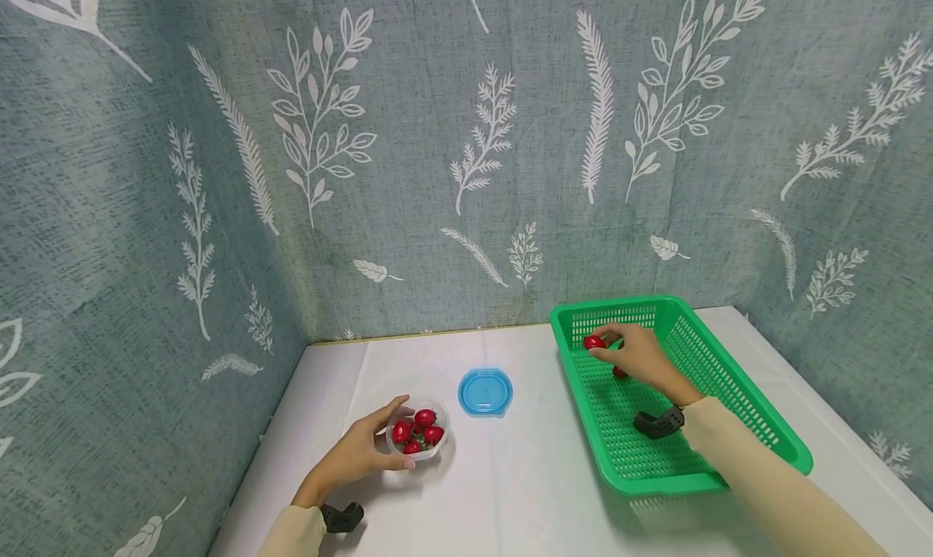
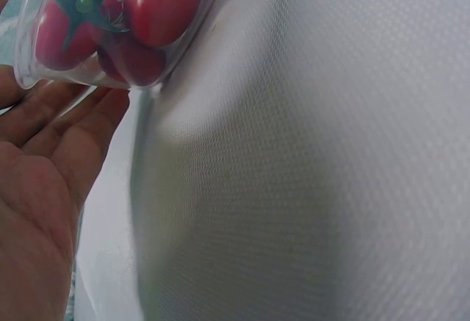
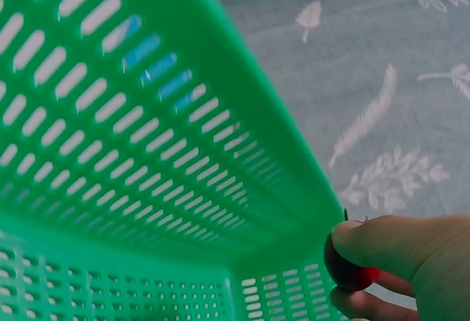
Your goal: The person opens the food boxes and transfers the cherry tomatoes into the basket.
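My left hand (image 1: 364,444) grips a small clear plastic container (image 1: 442,450) on the white table, thumb on the near side and fingers round the far side. Several red cherry tomatoes (image 2: 163,5) with green stems lie in it. Over the far left part of a green slotted basket (image 1: 758,415), my right hand (image 1: 641,359) pinches one cherry tomato (image 3: 351,262) between thumb and fingers. Partly hidden below that hand, another cherry tomato (image 1: 619,372) lies on the basket floor.
A blue plastic lid (image 1: 485,393) lies on the white tablecloth (image 1: 510,476) between container and basket. A grey-green curtain with white leaf prints (image 1: 408,176) hangs behind the table and along its left side. The basket's raised rim surrounds the right hand's work area.
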Motion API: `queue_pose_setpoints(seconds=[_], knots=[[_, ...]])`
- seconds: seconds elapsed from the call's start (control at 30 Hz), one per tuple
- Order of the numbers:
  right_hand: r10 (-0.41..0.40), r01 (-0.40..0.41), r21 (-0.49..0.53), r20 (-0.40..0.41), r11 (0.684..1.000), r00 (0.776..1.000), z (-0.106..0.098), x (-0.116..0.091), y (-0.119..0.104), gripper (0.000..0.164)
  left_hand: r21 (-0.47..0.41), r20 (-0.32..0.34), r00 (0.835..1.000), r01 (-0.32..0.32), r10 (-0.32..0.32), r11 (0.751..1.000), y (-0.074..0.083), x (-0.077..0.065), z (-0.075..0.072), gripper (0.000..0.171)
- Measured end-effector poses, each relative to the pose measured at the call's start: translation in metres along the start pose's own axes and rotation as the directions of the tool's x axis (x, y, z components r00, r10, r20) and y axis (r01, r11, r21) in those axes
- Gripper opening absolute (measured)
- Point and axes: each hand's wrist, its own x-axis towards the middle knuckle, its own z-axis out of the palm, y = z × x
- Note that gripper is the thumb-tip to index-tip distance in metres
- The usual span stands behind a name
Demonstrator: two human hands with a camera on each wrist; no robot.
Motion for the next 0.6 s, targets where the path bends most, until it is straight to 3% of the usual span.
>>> queue_pose_setpoints(seconds=[0.17,0.6], knots=[[0.015,-0.014,-0.076,0.0,0.997,1.0,-0.002,0.003,0.006,0.034,-0.02,0.002,1.0,0.0,0.0,1.0,-0.001,-0.001,0.0,0.105],[0.053,-0.042,-0.115,0.091,0.992,0.994,-0.001,0.005,0.022,0.029,-0.013,-0.003,1.0,0.005,-0.005,1.0,-0.002,0.001,0.0,0.105]])
